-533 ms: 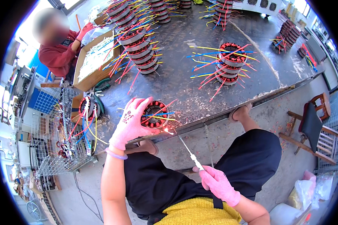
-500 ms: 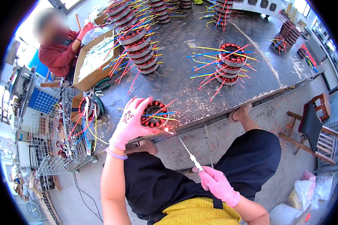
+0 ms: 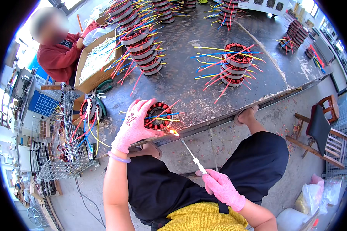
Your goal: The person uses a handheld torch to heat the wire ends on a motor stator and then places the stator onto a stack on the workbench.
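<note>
My left hand (image 3: 133, 123), in a pink glove, grips a motor stator (image 3: 164, 106) with red windings at the table's near edge. The fingers lie over its left side and hide part of it. Red, blue and yellow wire leads stick out of the stator to the right. In my right hand (image 3: 224, 188), also gloved in pink, is a long-necked lighter (image 3: 198, 164) with a white handle, its thin metal neck pointing up and left. An orange flame (image 3: 174, 133) burns at its tip, just below the stator's right front, close to the table edge.
Stacked stators (image 3: 237, 63) with splayed leads stand across the dark table (image 3: 181, 73). Left of my hand, pliers (image 3: 101, 92) lie near another stator (image 3: 89, 110). A cardboard box (image 3: 79, 82) sits before a co-worker in red (image 3: 56, 57). A wire basket (image 3: 61, 167) adjoins the table's left.
The flame has grown larger and more orange, and my right hand with the lighter has shifted slightly left and up. My left hand keeps its hold. The co-worker's hand has moved a little.
</note>
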A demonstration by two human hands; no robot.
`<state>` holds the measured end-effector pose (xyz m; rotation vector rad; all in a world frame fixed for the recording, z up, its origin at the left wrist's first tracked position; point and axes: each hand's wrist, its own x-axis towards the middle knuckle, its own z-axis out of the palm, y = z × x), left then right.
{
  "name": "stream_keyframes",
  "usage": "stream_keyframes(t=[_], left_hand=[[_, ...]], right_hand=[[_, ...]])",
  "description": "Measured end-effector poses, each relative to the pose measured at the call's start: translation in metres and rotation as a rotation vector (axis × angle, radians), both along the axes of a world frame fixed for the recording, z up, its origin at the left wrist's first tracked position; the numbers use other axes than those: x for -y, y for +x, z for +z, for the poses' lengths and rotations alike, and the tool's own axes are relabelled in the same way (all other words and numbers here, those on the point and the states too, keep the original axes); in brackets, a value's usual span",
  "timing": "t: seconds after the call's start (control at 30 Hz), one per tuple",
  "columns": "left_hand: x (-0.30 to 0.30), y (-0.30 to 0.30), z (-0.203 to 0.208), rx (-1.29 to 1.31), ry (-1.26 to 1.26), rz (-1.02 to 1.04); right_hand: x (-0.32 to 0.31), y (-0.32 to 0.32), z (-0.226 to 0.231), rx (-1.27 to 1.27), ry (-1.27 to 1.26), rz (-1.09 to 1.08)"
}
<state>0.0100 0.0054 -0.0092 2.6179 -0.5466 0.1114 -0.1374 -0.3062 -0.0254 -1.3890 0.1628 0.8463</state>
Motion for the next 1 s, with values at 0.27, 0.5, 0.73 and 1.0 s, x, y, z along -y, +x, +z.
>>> stream_keyframes(t=[0.27,0.5,0.73,1.0], left_hand=[[0.0,0.0,0.002,-0.068,-0.004,0.019],[0.0,-0.001,0.003,-0.058,-0.009,0.022],[0.0,0.0,0.0,-0.011,-0.003,0.008],[0.0,0.001,-0.001,0.019,-0.001,-0.008]], right_hand=[[0.0,0.0,0.0,-0.002,-0.004,-0.005],[0.0,-0.003,0.001,-0.069,0.08,-0.054],[-0.004,-0.001,0.006,-0.08,0.066,-0.041],[-0.003,-0.001,0.002,-0.028,0.039,-0.018]])
